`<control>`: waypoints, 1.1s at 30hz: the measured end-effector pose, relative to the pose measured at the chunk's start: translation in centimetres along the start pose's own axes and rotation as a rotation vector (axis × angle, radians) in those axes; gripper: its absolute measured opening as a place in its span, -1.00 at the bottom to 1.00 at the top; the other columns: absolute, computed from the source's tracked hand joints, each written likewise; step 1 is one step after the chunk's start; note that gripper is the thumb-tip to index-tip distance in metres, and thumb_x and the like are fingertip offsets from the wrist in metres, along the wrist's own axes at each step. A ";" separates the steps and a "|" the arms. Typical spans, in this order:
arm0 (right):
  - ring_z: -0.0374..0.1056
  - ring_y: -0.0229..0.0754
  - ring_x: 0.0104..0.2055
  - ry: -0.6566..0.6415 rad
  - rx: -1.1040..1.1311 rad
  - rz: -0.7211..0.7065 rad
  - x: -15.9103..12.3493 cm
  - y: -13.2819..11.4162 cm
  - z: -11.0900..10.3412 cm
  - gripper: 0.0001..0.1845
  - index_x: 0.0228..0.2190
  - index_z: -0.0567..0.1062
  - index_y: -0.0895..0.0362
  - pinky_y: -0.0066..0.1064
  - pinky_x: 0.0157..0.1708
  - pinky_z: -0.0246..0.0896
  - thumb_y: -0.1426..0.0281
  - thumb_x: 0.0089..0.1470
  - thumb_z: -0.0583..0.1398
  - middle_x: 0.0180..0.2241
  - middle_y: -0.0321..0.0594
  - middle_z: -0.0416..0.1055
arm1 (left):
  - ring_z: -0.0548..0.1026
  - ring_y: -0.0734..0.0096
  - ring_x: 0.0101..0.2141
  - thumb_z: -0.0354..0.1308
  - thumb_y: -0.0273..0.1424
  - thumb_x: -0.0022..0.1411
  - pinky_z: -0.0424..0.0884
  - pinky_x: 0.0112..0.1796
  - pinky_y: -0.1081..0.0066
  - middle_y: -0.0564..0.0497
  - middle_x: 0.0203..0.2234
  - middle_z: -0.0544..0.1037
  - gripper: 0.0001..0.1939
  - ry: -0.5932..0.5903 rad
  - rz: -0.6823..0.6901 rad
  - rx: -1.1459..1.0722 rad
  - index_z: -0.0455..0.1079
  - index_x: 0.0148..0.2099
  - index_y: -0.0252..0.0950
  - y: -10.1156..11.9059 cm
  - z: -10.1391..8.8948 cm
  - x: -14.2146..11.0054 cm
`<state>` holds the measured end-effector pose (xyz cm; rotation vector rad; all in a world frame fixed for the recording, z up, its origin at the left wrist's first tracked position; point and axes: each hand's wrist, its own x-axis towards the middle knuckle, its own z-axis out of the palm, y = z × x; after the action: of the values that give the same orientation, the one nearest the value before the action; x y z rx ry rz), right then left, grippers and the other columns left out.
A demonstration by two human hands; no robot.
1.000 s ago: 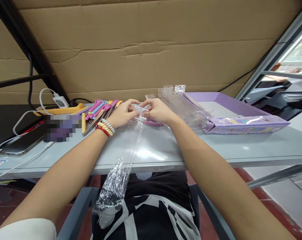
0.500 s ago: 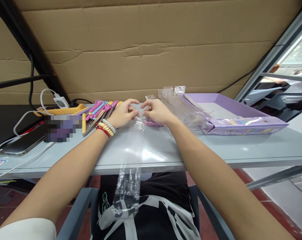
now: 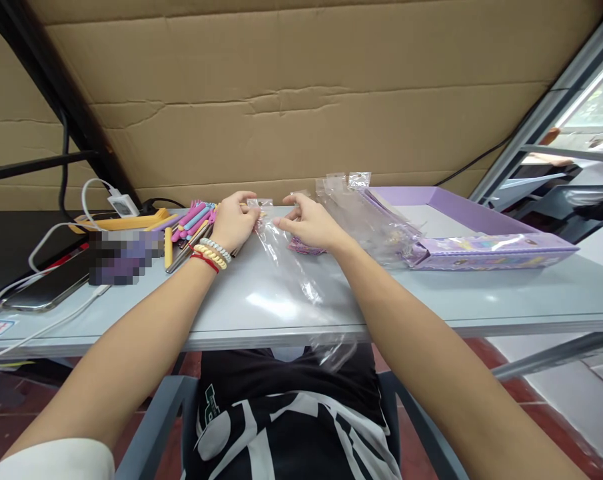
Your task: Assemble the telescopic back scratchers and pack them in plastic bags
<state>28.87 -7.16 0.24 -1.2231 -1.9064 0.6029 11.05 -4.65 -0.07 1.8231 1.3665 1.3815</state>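
A long, clear, flat plastic sleeve point(image 3: 310, 290) is trailing over the pale grey table's point(image 3: 511, 293) front edge. The left hand point(image 3: 235, 220) is apparently pinching its top; the right hand point(image 3: 306, 219) is curving beside it, thumb and fingers parted. Were that pinch loosening, the overhanging end could be dragging it off. Pink-and-blue-handled metal sticks point(image 3: 194, 220) are lying toward the back edge.

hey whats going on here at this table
A person sits at a table, the left hand holding a long clear plastic sleeve near its top; its lower end hangs over the edge. The right hand is close by, thumb and fingers apart. More clear sleeves lie by a purple box on the right.
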 end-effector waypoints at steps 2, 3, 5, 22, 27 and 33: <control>0.40 -0.16 -0.35 -0.096 0.015 0.030 -0.3 -0.3 -0.1 -0.22 0.10 0.26 0.16 -0.33 -0.34 0.25 0.01 -0.05 0.26 -0.26 -0.14 0.51 | 0.42 0.33 -0.61 0.09 -0.56 0.02 0.38 -0.44 0.30 0.12 -0.66 0.42 -0.65 0.142 -0.025 0.075 0.34 -0.08 -0.33 -0.5 -0.2 0.6; 0.40 -0.16 -0.35 -0.138 0.001 0.028 -0.4 -0.5 -0.1 -0.18 0.11 0.25 0.15 -0.33 -0.34 0.25 -0.02 -0.08 0.27 -0.24 -0.13 0.50 | 0.42 0.31 -0.61 0.09 -0.58 0.00 0.38 -0.40 0.28 0.14 -0.68 0.40 -0.65 0.205 -0.031 0.111 0.34 -0.10 -0.31 -0.7 -0.4 0.8; 0.39 -0.14 -0.29 -0.193 -0.068 -0.003 -0.6 -0.9 -0.3 -0.14 0.10 0.28 0.13 -0.33 -0.31 0.25 -0.03 -0.15 0.31 -0.20 -0.12 0.48 | 0.43 0.29 -0.57 0.07 -0.59 -0.02 0.38 -0.31 0.23 0.16 -0.70 0.35 -0.68 0.340 -0.016 0.165 0.31 -0.16 -0.28 -1.1 -0.8 1.4; 0.32 -0.05 -0.07 0.612 -0.438 -0.110 0.2 0.5 -5.1 -0.64 -0.15 0.53 0.13 -0.18 -0.06 0.24 0.46 -0.03 0.14 -0.08 -0.03 0.35 | 0.41 0.54 -0.57 0.02 -0.36 0.24 0.32 -0.48 0.48 0.09 -0.39 0.52 -0.65 0.395 0.275 0.058 0.10 0.07 -0.21 -1.2 -2.2 1.5; 0.33 0.05 -0.01 0.624 -0.538 0.332 0.0 3.5 -9.2 -0.60 -0.13 0.54 0.15 -0.07 0.02 0.22 0.48 -0.07 0.18 -0.09 0.02 0.39 | 0.44 0.44 -0.50 0.09 -0.35 0.12 0.34 -0.38 0.42 0.07 -0.52 0.52 -0.79 -0.078 0.374 0.355 0.38 -0.17 -0.30 -0.9 -1.1 0.1; 0.34 0.09 0.05 0.336 -0.645 0.566 0.5 5.5 -8.1 -0.56 -0.09 0.55 0.16 -0.10 0.03 0.24 0.48 -0.09 0.22 -0.01 0.08 0.41 | 0.40 0.44 -0.56 0.02 -0.29 0.14 0.32 -0.40 0.42 0.09 -0.62 0.46 -0.76 -0.418 0.453 0.485 0.45 -0.30 -0.30 -0.6 -0.4 -0.6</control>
<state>38.22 -4.49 1.19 -2.1583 -1.4962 0.0193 10.45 -4.97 -0.71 2.6865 1.1698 0.8045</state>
